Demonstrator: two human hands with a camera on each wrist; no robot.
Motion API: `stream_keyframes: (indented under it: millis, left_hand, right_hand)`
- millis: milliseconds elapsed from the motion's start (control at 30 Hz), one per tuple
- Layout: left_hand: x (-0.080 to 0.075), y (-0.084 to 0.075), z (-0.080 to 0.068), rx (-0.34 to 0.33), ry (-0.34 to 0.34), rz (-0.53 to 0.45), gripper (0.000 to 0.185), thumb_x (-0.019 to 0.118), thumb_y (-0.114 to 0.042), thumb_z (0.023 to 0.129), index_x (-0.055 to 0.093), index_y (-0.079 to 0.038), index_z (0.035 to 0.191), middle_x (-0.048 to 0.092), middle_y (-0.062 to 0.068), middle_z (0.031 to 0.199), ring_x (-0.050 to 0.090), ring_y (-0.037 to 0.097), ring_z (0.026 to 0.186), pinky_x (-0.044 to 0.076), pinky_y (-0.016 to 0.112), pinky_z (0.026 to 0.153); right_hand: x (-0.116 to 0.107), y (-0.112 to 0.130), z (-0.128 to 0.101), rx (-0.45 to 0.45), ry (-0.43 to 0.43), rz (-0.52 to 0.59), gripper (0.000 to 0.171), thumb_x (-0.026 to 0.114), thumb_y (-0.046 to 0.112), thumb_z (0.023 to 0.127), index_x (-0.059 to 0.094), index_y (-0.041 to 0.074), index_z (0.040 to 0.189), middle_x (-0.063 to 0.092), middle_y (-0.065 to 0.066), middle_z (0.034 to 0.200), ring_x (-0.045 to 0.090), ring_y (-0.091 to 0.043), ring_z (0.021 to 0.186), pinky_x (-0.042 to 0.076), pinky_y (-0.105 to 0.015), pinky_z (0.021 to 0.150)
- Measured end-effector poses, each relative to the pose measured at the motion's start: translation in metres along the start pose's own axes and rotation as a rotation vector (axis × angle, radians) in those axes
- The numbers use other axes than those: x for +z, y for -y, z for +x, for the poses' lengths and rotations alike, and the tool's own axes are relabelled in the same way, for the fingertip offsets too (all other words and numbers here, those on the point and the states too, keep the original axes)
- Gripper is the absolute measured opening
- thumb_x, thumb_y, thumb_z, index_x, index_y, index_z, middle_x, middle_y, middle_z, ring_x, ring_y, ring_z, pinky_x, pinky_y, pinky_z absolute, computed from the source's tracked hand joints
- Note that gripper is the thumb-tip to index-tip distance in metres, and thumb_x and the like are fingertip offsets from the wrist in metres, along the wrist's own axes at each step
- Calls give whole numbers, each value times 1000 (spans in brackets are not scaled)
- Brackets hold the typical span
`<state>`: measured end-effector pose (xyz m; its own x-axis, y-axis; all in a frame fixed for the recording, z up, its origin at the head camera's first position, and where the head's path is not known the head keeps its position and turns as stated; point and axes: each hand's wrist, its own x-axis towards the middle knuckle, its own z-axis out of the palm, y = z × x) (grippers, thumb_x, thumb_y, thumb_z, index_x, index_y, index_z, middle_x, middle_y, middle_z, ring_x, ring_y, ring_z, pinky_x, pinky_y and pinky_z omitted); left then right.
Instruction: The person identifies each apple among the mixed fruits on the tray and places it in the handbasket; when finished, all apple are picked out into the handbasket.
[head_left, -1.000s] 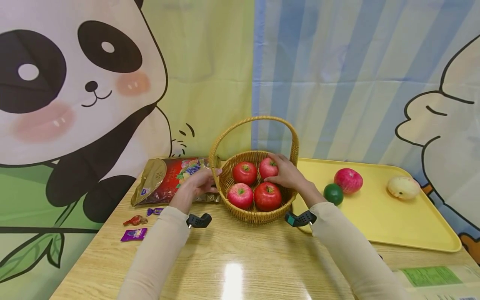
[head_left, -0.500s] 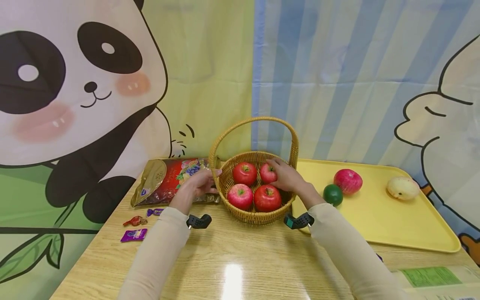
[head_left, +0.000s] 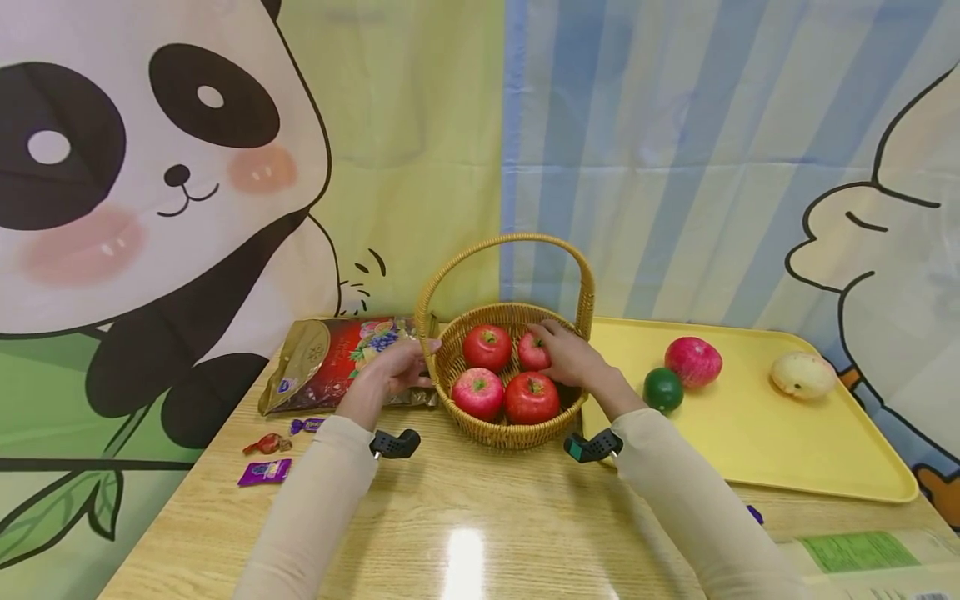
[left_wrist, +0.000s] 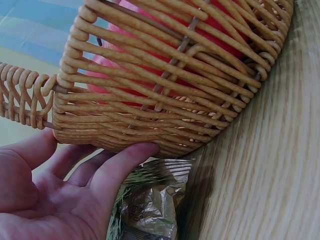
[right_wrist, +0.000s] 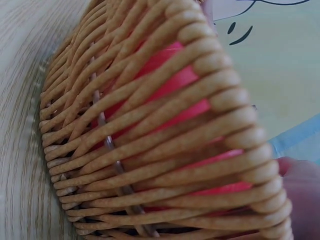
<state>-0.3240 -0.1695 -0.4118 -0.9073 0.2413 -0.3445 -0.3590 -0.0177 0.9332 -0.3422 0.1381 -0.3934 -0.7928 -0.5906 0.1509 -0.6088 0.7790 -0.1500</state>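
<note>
One wicker basket (head_left: pixel 504 434) holds four red apples (head_left: pixel 487 348). The left hand (head_left: pixel 390 372) touches its wall, fingers loosely spread; the right hand (head_left: pixel 574 358) curls round the back-right apple (head_left: pixel 532 353).

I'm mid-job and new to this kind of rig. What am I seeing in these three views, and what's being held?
There is no machine: these are a person's bare left hand and right hand. The widest view looks forward and down from the head; the two close-ups are taken from the left and right wrists.

On the table stands a basket with four apples in it. To its left lie a bag and three sweets; to its right is a tray with a pink fruit, a pale fruit and a round green thing.

The left hand touches the basket's side. The right hand, inside the basket, holds the back-right apple.
</note>
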Motion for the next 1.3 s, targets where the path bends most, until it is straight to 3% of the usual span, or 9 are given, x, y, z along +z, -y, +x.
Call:
stream_keyframes:
  millis: [333, 767, 1100, 1300]
  left_hand:
    - [-2, 0, 0, 1, 21, 6, 44, 45, -24, 103, 44, -2, 141, 46, 21, 145, 49, 32, 131, 51, 47, 96]
    - [-3, 2, 3, 7, 18, 7, 43, 46, -24, 103, 45, -2, 140, 46, 20, 145, 50, 31, 128, 52, 47, 96]
    - [-2, 1, 3, -1, 7, -7, 42, 46, -22, 103, 45, -1, 140, 46, 21, 144, 52, 30, 127, 52, 47, 95]
    - [-1, -1, -3, 15, 38, 4, 46, 44, -23, 104, 41, 1, 142, 42, 24, 147, 47, 34, 131, 52, 46, 96]
  right_hand:
    - [1, 1, 1, -8, -5, -15, 78, 77, 29, 82, 40, 0, 144, 43, -25, 142, 54, -40, 122, 45, -49, 104]
    - [0, 2, -1, -29, -21, -5, 79, 78, 26, 81, 40, -4, 144, 41, -27, 144, 45, -41, 130, 40, -48, 108]
    - [0, 2, -1, -29, -30, 2, 79, 79, 24, 81, 40, -4, 143, 41, -28, 143, 46, -41, 129, 40, -49, 108]
    - [1, 2, -1, -34, -39, -12, 78, 79, 24, 81, 41, -3, 143, 42, -27, 142, 47, -41, 128, 41, -48, 108]
